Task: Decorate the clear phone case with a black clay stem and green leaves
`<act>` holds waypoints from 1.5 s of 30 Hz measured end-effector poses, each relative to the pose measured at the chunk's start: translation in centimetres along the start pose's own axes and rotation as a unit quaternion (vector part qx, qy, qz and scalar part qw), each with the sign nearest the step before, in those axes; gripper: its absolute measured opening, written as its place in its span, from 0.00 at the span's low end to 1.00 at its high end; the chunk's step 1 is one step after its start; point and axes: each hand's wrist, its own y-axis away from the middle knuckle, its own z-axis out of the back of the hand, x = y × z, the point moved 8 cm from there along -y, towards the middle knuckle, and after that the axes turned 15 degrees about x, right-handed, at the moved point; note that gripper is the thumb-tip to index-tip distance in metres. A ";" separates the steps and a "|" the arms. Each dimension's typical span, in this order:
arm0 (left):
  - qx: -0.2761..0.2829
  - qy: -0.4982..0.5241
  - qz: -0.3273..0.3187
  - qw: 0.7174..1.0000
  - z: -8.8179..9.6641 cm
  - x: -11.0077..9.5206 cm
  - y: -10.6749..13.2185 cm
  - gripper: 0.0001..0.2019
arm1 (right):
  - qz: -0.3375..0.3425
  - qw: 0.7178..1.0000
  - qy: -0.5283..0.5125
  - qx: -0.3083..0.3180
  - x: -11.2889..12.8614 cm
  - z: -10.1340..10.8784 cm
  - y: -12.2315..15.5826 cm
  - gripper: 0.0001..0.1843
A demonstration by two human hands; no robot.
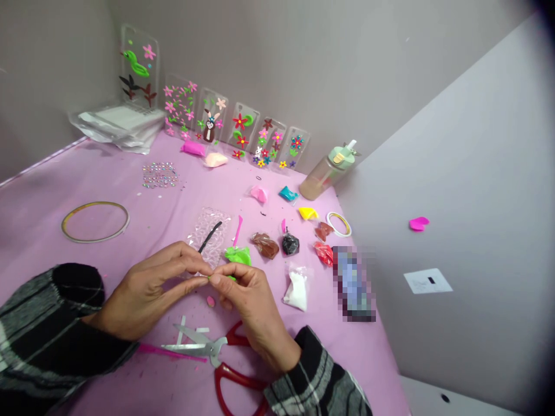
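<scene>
Above the purple tablecloth, my left hand [150, 286] and my right hand [255, 300] meet fingertip to fingertip. Both are closed in a pinch on a small piece of bright green modelling clay [231, 278], mostly hidden by the fingers. Just beyond them lie a bag of green clay [238, 255] and a clear textured sheet [207, 230] with a black strip [211, 236] on it. Red-handled scissors [212, 348] rest with blades apart below my hands, partly under my right wrist. A small pink clay lump [210, 301] sits beside my right fingers.
Bagged clay in several colours, including white [297, 290] and brown [265, 246], lies to the right, near a blurred phone [354, 284]. Decorated clear phone cases [212, 118] lean on the wall by a bottle [323, 176]. A tape ring [95, 222] lies left.
</scene>
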 end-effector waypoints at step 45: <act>0.037 0.049 0.145 0.988 0.3 1.8 -0.6 0.14 | 0.004 1.000 -0.005 -0.017 0.5 0.0 0.0 0.22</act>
